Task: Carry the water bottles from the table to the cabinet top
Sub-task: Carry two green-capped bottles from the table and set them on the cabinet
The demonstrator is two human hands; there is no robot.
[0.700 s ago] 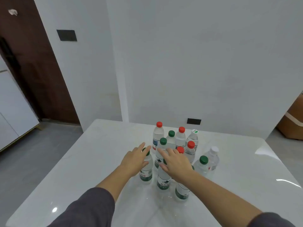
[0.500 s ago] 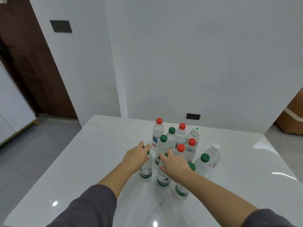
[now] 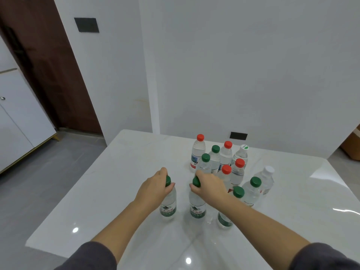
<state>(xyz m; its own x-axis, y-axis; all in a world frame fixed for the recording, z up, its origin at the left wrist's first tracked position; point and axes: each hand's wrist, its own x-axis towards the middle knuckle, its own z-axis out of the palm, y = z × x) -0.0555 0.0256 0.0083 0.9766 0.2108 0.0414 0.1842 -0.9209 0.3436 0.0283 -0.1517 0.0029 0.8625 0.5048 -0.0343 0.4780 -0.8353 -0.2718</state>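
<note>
Several clear water bottles with green, red and white caps stand in a cluster on the white glossy table (image 3: 120, 172). My left hand (image 3: 153, 189) grips the neck of the front-left green-capped bottle (image 3: 168, 206), which stands apart from the rest. My right hand (image 3: 209, 187) grips the neck of a second green-capped bottle (image 3: 197, 207) just to its right. Both bottles stand upright with their bases on the table. Behind my right hand stand the other bottles, such as a red-capped bottle (image 3: 197, 152) at the back and a white-capped bottle (image 3: 266, 179) at the right.
A white cabinet (image 3: 17, 121) with a knob stands at the far left, beyond grey floor (image 3: 48, 172). A dark wooden door (image 3: 44, 65) is behind it. White walls close off the table's far side. A brown box (image 3: 352, 147) sits at the right edge.
Both hands have gone from reaching with spread fingers over the bottles to closing round the necks of two green-capped bottles. The view has shifted a little.
</note>
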